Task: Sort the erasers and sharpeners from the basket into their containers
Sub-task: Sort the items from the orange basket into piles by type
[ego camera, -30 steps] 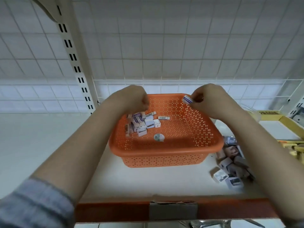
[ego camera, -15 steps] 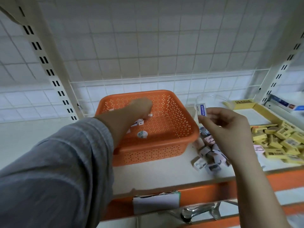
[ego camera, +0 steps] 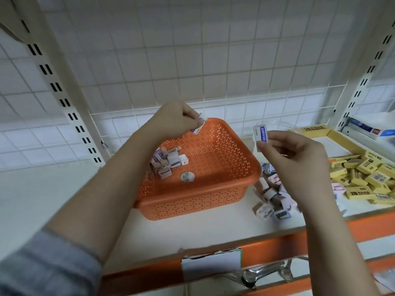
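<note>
Orange perforated plastic basket (ego camera: pixel 213 165) sits on the white shelf (ego camera: pixel 192 227), with a heap of small boxed sharpeners and erasers (ego camera: pixel 167 162) at its left inner side. The right hand (ego camera: pixel 297 159) pinches a white eraser in a blue printed sleeve (ego camera: pixel 261 135) between thumb and fingertips, long axis upright, right of the basket rim and just before a clear round container (ego camera: pixel 275 124) (its contents cannot be made out). The left hand (ego camera: pixel 171 122) pinches a second small wrapped eraser (ego camera: pixel 197 126) above the basket's far left rim. The container lies nearer the right hand, up and slightly right. Half a second earlier the left hand was down inside the basket; it has since risen with its piece.
</note>
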A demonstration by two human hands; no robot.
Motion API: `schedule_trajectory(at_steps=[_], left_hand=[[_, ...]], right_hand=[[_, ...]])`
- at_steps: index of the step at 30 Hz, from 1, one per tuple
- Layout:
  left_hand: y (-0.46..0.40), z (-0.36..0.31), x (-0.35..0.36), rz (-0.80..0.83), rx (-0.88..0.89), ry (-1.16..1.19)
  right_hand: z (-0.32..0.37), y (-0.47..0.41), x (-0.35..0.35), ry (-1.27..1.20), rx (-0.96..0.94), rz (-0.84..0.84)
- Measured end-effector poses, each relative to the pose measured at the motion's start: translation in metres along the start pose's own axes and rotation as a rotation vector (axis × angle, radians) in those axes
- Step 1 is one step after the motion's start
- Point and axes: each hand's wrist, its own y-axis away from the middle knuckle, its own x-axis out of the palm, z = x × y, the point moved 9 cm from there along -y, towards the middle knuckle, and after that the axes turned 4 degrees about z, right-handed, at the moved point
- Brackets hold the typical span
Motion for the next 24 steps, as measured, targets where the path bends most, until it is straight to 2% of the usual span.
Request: schedule_trajectory(at_steps=[2,7,10,17,24], left_hand=[[0.028,-0.003,-0.011,-0.093,0.001,0.143],[0.071,0.006,-0.006,-0.200,-0.005,0.307],[0.082,-0.006,0.000,-0.220,0.098,0.263],[0.074,-0.038,0.040,-0.131,0.180,0.274],[0.057,-0.102,0.097,-0.093,0.195,0.319]], right_hand=[[0.005,0.002,-0.001,-0.018,-0.016,-0.028],[0.008,0.014,-0.005,-0.002,-0.015,-0.075],[0.006,0.025,-0.011,0.018,-0.003,-0.096],[-0.009,0.041,-0.056,0.112,0.073,-0.195],[-0.036,0.047,-0.149,0.176,0.101,-0.317]])
